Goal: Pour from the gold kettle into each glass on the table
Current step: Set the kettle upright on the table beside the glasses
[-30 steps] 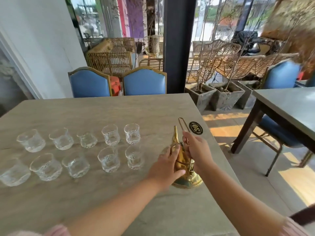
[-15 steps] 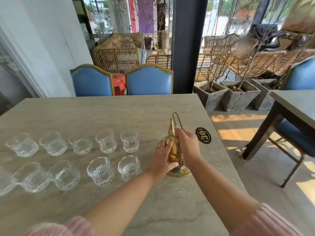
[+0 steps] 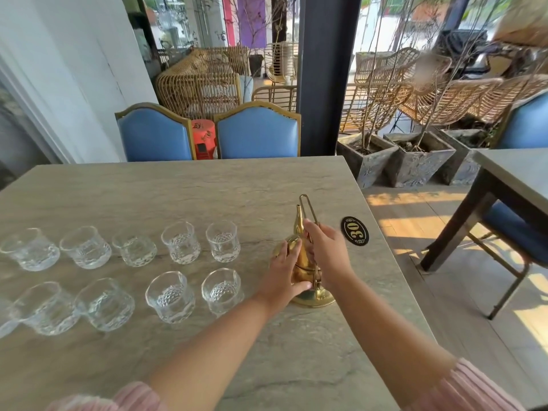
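The gold kettle stands upright on the stone table, right of the glasses. My right hand grips its thin looped handle from the right. My left hand curls round its rounded body from the left. Several clear cut glasses stand in two rows to the left; the nearest are one in the far row and one in the near row. They look empty.
A black oval number plate reading 30 lies right of the kettle near the table's right edge. Two blue chairs stand at the far side. A second table and stone planters are to the right.
The view has shifted a little. Both hands stay on the kettle, which still stands on the table in the same spot beside the glasses.
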A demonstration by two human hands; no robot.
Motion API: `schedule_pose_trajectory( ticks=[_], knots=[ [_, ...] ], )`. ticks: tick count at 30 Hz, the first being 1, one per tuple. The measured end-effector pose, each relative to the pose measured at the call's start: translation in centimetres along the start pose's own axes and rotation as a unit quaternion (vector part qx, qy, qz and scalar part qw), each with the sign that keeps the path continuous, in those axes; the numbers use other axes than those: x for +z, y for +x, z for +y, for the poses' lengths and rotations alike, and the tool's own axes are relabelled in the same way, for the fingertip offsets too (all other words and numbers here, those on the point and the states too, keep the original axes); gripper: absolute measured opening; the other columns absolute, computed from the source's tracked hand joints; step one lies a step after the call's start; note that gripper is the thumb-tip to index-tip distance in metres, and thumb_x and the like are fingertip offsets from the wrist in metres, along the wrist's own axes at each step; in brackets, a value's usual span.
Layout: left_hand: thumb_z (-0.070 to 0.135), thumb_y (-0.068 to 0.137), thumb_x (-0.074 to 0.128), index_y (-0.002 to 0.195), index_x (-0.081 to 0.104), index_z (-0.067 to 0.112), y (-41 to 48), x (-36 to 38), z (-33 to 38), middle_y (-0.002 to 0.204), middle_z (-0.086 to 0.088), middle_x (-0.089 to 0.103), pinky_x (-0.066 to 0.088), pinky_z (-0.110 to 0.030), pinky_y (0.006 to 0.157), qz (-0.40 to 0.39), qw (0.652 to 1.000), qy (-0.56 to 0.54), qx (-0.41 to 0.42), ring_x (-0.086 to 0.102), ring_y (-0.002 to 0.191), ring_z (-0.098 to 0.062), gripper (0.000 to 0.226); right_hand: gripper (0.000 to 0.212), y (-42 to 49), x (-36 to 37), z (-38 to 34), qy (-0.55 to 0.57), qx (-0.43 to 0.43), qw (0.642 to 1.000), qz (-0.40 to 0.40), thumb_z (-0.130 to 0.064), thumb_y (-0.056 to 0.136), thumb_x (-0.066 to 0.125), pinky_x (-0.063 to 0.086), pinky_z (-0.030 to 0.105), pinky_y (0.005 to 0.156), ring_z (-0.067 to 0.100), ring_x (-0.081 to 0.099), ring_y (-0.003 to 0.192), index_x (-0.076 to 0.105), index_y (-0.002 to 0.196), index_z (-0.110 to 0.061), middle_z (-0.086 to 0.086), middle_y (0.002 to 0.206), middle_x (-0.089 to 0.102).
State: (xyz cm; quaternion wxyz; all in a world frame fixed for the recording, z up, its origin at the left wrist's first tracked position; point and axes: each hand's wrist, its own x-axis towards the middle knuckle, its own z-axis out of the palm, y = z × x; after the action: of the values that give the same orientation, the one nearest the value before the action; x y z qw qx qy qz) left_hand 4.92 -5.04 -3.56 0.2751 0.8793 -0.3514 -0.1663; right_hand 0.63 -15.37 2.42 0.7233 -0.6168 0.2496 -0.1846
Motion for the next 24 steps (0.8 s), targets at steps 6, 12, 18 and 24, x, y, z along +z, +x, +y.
schedule_pose_trajectory(
  ticks=[6, 12, 18, 24],
  knots=[
    [0.035, 0.092, 0.059, 0.152, -0.007, 0.025, -0.4, -0.1, 0.1, 0.161, -0.007, -0.014, 0.009, -0.045, 0.119, -0.009, 1.000, -0.002, 0.003, -0.012, 0.148, -0.024, 0.090, 0.027, 0.0, -0.4, 0.9, 0.008, -0.018, 0.999, -0.038, -0.026, 0.092, 0.057, 0.026, 0.013, 0.034, 0.002, 0.031, 0.035, 0.056, 0.068, -0.014, -0.012, 0.039, 0.040],
    [0.035, 0.093, 0.056, 0.152, -0.010, 0.025, -0.6, -0.3, 0.2, 0.161, -0.008, -0.016, 0.001, -0.042, 0.119, -0.014, 1.000, 0.003, 0.003, -0.018, 0.147, -0.023, 0.089, 0.036, -0.2, -1.0, 1.7, -0.133, -0.106, 0.985, -0.017, -0.034, 0.093, 0.054, 0.036, 0.016, 0.039, 0.004, 0.040, 0.036, 0.057, 0.069, -0.006, -0.005, 0.044, 0.049],
    [0.036, 0.092, 0.057, 0.148, -0.015, 0.030, -0.3, 0.0, 0.1, 0.160, -0.004, -0.020, 0.009, -0.047, 0.119, -0.028, 0.999, 0.009, -0.019, -0.015, 0.148, -0.026, 0.091, 0.029, -0.7, -3.8, 3.7, -0.243, -0.198, 0.944, 0.107, -0.026, 0.099, 0.042, 0.047, 0.034, 0.081, 0.016, 0.061, 0.091, 0.067, 0.099, -0.011, -0.004, 0.090, 0.065],
    [0.032, 0.092, 0.058, 0.144, -0.017, 0.037, -0.5, 0.1, 0.0, 0.159, -0.001, -0.024, 0.006, -0.051, 0.118, -0.023, 0.999, -0.019, -0.013, -0.017, 0.147, -0.024, 0.092, 0.041, -0.8, -7.9, 8.9, -0.375, -0.151, 0.914, 0.033, -0.033, 0.099, 0.040, 0.025, 0.036, 0.112, 0.017, 0.028, 0.140, 0.043, 0.139, -0.036, -0.008, 0.150, 0.036]
  ],
)
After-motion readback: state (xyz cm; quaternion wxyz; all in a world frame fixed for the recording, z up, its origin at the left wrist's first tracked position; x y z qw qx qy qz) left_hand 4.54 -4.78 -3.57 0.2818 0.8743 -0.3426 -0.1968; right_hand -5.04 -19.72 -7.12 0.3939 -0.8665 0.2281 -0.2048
